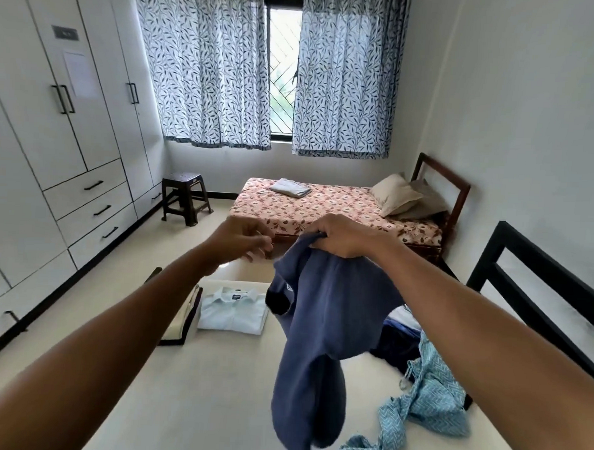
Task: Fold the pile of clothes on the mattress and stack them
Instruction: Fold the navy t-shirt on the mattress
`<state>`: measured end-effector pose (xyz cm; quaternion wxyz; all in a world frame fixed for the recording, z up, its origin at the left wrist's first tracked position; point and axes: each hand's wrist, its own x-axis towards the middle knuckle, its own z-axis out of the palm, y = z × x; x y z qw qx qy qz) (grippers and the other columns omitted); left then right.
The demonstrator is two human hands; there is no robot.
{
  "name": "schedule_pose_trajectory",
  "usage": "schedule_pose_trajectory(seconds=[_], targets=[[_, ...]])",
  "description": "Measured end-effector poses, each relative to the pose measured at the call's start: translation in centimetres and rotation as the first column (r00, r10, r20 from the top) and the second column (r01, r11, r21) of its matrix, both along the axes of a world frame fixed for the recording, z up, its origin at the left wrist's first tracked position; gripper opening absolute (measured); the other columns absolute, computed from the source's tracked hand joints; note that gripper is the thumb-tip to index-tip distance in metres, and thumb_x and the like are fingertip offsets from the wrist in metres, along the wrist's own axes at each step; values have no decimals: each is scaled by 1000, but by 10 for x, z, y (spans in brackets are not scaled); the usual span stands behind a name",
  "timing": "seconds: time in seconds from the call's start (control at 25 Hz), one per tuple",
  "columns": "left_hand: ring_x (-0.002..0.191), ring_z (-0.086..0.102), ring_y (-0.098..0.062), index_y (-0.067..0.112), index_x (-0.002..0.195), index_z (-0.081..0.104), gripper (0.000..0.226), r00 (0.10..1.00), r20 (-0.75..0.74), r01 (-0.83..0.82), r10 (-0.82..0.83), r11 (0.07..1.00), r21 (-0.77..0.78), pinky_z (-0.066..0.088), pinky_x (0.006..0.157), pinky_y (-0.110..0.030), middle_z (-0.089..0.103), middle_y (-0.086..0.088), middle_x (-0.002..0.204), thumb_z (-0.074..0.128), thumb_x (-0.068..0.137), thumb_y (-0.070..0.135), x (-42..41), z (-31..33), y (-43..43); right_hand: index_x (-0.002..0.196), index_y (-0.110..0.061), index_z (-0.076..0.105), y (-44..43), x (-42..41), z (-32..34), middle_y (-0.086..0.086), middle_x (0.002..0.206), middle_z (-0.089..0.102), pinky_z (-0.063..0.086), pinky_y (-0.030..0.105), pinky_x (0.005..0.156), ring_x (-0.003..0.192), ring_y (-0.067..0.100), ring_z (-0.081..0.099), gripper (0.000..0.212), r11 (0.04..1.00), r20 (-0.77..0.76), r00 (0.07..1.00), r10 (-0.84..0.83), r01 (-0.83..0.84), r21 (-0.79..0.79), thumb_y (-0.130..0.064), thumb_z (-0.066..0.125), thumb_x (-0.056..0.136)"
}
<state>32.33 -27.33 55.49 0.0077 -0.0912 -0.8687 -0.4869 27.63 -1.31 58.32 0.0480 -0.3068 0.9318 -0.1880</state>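
Your right hand (344, 238) grips one blue shirt (321, 328), left hand (240, 241) relaxed beside it, one folded white shirt (232, 312) below.

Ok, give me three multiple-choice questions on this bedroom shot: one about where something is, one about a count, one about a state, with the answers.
1. Where does the folded white shirt lie?
A) on the mattress, towards its far left corner
B) on a chair
C) on a windowsill

2. How many pillows are on the far bed?
A) none
B) two
C) four

3. What state is the blue shirt in?
A) folded flat on the mattress
B) hanging unfolded from the right hand
C) rolled up in a basket

Answers:
1 A: it rests flat on the cream mattress near the left edge.
2 B: two pillows lean together at the bed's head end.
3 B: the right hand grips its top and it dangles above the mattress.
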Motion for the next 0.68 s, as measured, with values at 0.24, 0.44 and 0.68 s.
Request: schedule_pose_trajectory(seconds=[0.24, 0.44, 0.68], targets=[[120, 55, -16, 25, 141, 57, 70, 990, 39, 138, -132, 958, -252, 48, 95, -31, 61, 6, 132, 89, 79, 24, 8, -62, 22, 106, -26, 82, 4, -6, 34, -10, 103, 79, 55, 29, 89, 98, 9, 70, 22, 996, -149, 988, 40, -52, -76, -11, 73, 92], [102, 71, -12, 26, 122, 73, 40, 994, 36, 105, -100, 969, -224, 59, 95, -42, 77, 5, 112, 85, 84, 32, 9, -89, 27, 108, -21, 81, 44, -15, 62, -9, 101, 76, 52, 23, 89, 97, 9, 67, 24, 993, -219, 974, -52, 26, -117, -5, 72, 92], [85, 67, -2, 31, 105, 70, 56, 990, -100, 64, -103, 939, -338, 57, 74, -27, 73, 16, 94, 83, 65, 68, 36, -127, 61, 116, -3, 77, 72, -33, 60, 0, 104, 73, 47, 12, 84, 99, 11, 64, 23, 923, -158, 971, -182, 113, -367, 2, 69, 94]])
